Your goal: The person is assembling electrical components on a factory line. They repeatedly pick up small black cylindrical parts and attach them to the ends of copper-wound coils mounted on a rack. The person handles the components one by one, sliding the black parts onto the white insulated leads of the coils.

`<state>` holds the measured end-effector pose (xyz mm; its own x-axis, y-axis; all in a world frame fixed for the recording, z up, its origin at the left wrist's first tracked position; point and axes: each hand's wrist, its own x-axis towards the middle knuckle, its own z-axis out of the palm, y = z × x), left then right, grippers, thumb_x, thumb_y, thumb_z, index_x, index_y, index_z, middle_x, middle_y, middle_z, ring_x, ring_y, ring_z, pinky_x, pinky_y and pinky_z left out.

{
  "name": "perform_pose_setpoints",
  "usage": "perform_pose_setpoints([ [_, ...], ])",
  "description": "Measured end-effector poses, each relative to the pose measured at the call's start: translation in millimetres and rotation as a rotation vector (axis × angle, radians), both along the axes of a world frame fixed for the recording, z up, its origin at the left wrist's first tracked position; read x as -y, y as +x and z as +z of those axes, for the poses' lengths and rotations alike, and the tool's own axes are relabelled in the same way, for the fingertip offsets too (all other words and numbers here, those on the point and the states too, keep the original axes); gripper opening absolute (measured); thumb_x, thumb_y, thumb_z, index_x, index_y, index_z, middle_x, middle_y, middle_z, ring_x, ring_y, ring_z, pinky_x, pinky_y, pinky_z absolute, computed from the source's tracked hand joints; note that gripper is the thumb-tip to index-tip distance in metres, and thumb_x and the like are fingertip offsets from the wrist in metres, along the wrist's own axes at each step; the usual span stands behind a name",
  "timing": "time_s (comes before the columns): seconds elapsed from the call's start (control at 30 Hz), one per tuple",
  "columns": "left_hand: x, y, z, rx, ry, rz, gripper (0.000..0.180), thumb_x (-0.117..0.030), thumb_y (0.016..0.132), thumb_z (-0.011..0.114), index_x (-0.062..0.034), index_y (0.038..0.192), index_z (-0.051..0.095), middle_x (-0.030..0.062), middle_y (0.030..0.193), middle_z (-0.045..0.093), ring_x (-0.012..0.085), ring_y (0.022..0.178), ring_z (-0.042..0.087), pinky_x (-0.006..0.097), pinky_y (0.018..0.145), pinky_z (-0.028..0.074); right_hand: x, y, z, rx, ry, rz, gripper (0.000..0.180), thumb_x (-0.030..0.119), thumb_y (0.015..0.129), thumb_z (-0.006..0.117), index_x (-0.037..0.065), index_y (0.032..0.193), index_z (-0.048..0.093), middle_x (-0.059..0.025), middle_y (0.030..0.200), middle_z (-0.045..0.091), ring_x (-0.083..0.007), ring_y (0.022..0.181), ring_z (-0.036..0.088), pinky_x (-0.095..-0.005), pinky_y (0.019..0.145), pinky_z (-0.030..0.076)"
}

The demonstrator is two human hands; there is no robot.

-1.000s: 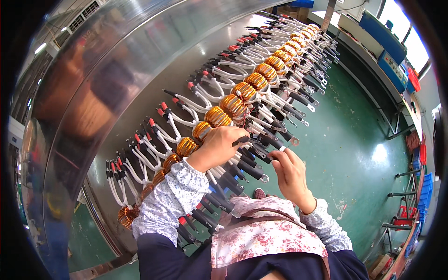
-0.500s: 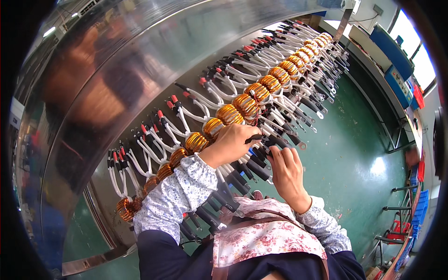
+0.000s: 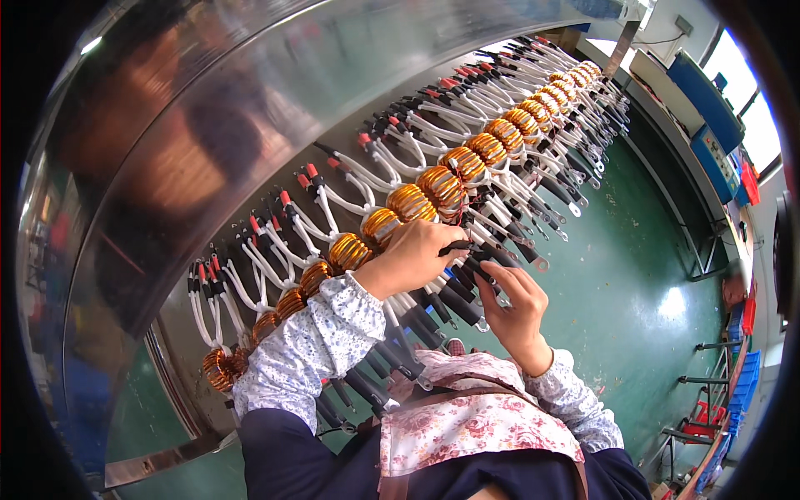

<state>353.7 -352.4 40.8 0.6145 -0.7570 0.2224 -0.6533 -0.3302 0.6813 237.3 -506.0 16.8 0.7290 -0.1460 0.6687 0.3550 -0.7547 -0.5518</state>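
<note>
Bench (image 3: 185, 354) lined with coils (image 3: 412, 202)

The metal bench runs from near left to far right, carrying a row of coils. White leads (image 3: 328, 212) fan across its left side; black-sleeved leads (image 3: 457, 302) with lugs (image 3: 575, 212) jut past its right edge.

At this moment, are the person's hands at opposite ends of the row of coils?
No, the left hand and right hand are close together by the black-sleeved leads along one side of the coils.

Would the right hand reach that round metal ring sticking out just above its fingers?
Probably yes: nothing seems to block the ring terminal, though the right hand seems to be pinching a black sleeve.
</note>
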Motion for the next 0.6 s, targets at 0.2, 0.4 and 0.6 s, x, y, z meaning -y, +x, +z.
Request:
perform_pose_setpoints([
  [0.2,1.0,0.5,-2.1,0.0,0.045,0.021,0.018,-0.018,0.081,0.068,-0.0037,0.092,0.065,0.0155,0.077,0.065,0.0328,0.073,0.064,0.039,0.065,0.048,-1.3,-0.8,-2.0,-0.12,0.151,0.012,0.024,-0.005,0.069,0.072,0.003,0.092,0.07,-0.0127,0.082,0.069,-0.0218,0.071,0.067,-0.0287,0.066,0.052],
  [0.4,0.0,1.1,-1.9,0.027,0.045,0.0,0.019,-0.018,0.082,0.068,-0.0037,0.094,0.064,0.0142,0.083,0.066,0.0315,0.078,0.064,0.038,0.068,0.048,5.6,0.6,-4.9,-0.068,0.12,0.043,0.026,-0.001,0.068,0.074,0.004,0.094,0.069,-0.0099,0.077,0.066,-0.0217,0.064,0.063,-0.0297,0.059,0.05],
  [0.6,6.5,-13.3,23.0,-0.094,-0.03,-0.073,0.018,-0.016,0.084,0.066,-0.0036,0.097,0.063,0.0124,0.087,0.067,0.0271,0.08,0.066,0.034,0.071,0.049,15.3,-9.1,33.1,0.024,-0.046,-0.016,0.032,0.003,0.065,0.076,0.007,0.095,0.068,-0.0066,0.083,0.065,-0.0232,0.073,0.06,-0.0328,0.064,0.048],
])
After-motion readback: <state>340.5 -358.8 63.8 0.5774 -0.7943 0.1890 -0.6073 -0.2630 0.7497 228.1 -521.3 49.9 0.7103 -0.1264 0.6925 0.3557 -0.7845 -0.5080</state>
